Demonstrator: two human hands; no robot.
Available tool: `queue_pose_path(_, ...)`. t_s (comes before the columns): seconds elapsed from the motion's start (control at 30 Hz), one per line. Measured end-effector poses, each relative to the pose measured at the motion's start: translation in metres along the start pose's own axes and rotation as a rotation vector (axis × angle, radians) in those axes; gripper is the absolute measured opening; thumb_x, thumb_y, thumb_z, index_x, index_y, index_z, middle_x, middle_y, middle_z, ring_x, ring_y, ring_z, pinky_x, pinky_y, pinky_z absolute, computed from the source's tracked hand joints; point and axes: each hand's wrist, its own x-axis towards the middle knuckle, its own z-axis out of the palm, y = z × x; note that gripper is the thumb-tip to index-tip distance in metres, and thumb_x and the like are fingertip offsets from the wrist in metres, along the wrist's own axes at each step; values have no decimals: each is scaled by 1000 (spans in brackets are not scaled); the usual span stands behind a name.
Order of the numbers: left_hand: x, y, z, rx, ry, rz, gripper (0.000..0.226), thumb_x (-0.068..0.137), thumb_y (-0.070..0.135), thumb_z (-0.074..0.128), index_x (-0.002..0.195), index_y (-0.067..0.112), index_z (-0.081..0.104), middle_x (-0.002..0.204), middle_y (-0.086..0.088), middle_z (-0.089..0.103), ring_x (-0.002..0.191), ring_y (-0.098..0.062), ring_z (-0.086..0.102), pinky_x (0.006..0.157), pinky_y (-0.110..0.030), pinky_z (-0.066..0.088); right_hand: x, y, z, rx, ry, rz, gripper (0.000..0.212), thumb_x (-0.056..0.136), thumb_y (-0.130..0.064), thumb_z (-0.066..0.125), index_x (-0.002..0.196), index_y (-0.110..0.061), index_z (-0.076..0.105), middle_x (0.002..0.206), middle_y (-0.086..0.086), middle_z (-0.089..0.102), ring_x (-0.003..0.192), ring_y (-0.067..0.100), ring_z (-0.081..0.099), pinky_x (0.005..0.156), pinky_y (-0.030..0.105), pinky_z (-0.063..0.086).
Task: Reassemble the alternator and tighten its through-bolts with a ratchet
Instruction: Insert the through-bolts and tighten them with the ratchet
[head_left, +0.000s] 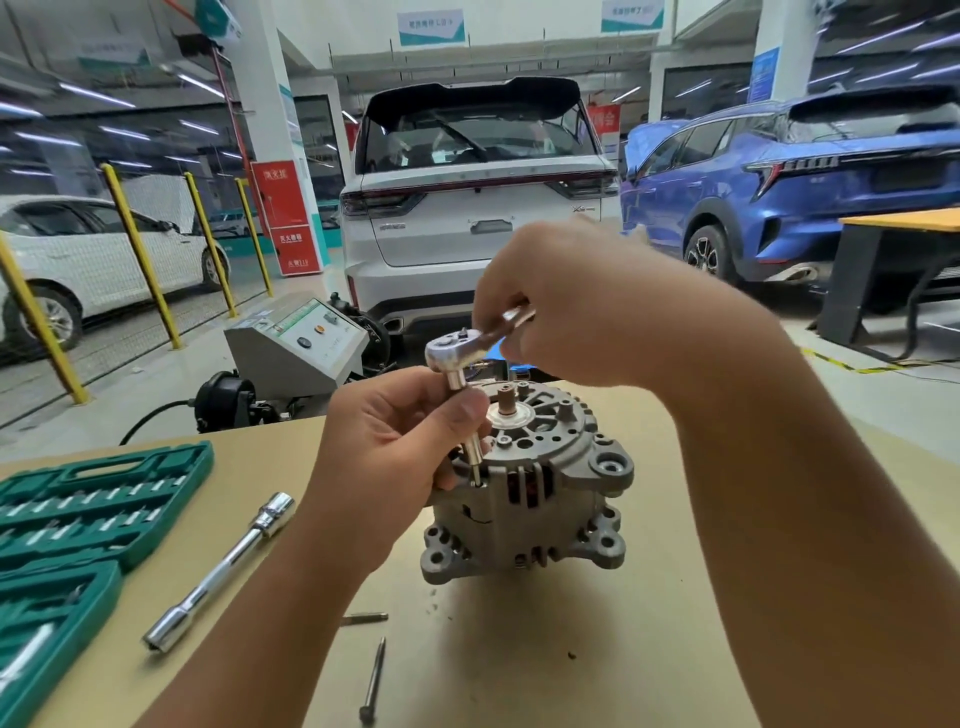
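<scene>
A grey alternator stands upright on the tan table, its copper slip-ring shaft pointing up. A chrome ratchet carries a socket and extension that stands vertically on a through-bolt at the housing's left edge. My left hand pinches the socket and extension just below the ratchet head. My right hand grips the ratchet handle above the alternator. Two loose through-bolts, one long and one partly hidden by my left forearm, lie on the table in front.
An open green socket case lies at the table's left. A long chrome extension bar with a socket lies beside it. Beyond the table stand a grey test machine, a white car and a blue car.
</scene>
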Motion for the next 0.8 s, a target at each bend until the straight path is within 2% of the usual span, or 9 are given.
queue_pose_path(0.07, 0, -2, 2, 17, 45, 9, 7, 85, 31, 80, 81, 25, 80, 71, -8, 74, 44, -12, 54, 43, -26, 50, -1, 1, -1, -36, -9, -48, 19, 87, -14, 75, 92, -32, 76, 82, -12, 60, 84, 16, 59, 79, 43, 56)
queue_pose_path(0.13, -1, -3, 7, 40, 111, 40, 7, 86, 30, 82, 81, 26, 81, 67, -6, 73, 44, -8, 55, 43, -24, 51, -3, 3, -5, -74, -14, -77, 20, 85, -11, 76, 92, -30, 76, 77, -10, 60, 71, 13, 60, 54, 29, 48)
queue_pose_path(0.2, -3, -1, 8, 49, 120, 47, 8, 83, 32, 77, 82, 24, 80, 66, -7, 72, 44, -8, 55, 43, -22, 50, -1, 6, -6, -50, -6, -71, 26, 84, -8, 75, 86, -34, 74, 80, -13, 62, 74, 11, 60, 57, 28, 49)
queue_pose_path(0.3, -4, 2, 4, 1, 58, 0, 14, 79, 35, 75, 81, 21, 79, 71, -10, 73, 44, -13, 55, 42, -24, 48, 3, 6, 0, 34, 26, -27, 31, 86, -9, 75, 85, -40, 72, 91, -15, 63, 94, 17, 60, 96, 49, 52)
queue_pose_path(0.33, -4, 3, 4, -7, 53, -6, 15, 78, 35, 75, 81, 21, 79, 72, -10, 73, 44, -14, 55, 42, -25, 48, 3, 5, 1, 36, 34, -32, 27, 87, -11, 75, 87, -38, 73, 91, -14, 62, 94, 18, 59, 98, 51, 50)
queue_pose_path(0.47, -5, 1, 10, 35, 130, 46, 14, 81, 35, 74, 80, 22, 80, 68, -10, 73, 44, -11, 56, 44, -21, 49, -1, 3, -5, -40, 29, -100, 18, 82, -17, 80, 90, -33, 76, 77, -13, 59, 69, 9, 58, 55, 28, 49)
queue_pose_path(0.57, -5, 1, 11, 36, 121, 51, 16, 82, 34, 74, 80, 20, 80, 68, -9, 73, 45, -9, 57, 44, -19, 48, -1, 8, -7, -30, 13, -81, 29, 82, -11, 78, 91, -38, 76, 81, -16, 61, 74, 10, 60, 57, 29, 51)
queue_pose_path(0.7, -5, 3, 7, -8, 78, -5, 13, 82, 33, 73, 80, 23, 80, 73, -11, 75, 47, -11, 58, 45, -25, 52, 5, 8, 2, 70, 55, -35, 28, 85, -13, 78, 94, -39, 76, 93, -14, 63, 87, 15, 61, 80, 40, 57)
queue_pose_path(0.8, -5, 0, 10, 12, 132, 13, 14, 83, 35, 73, 82, 24, 81, 72, -10, 75, 49, -14, 60, 46, -25, 52, 3, 6, 1, 27, 50, -69, 21, 85, -17, 78, 93, -36, 76, 84, -13, 59, 76, 13, 60, 61, 31, 53)
